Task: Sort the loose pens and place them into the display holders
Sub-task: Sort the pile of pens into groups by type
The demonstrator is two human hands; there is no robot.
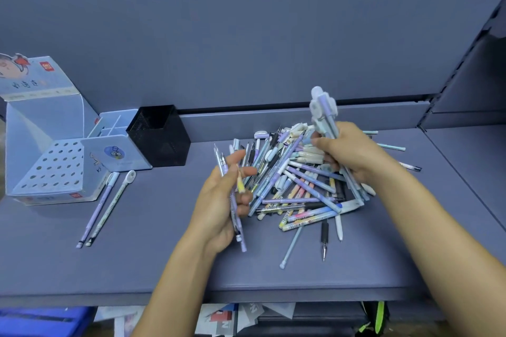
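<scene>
The left hand (219,208) grips a few pens (242,242); right hand (353,153) clutches a bundle (323,109) — the loose pile (298,189) lies between them.

Bare left hand (223,200), bare right hand (349,152), two slim bare forearms (175,276), smooth skin
</scene>
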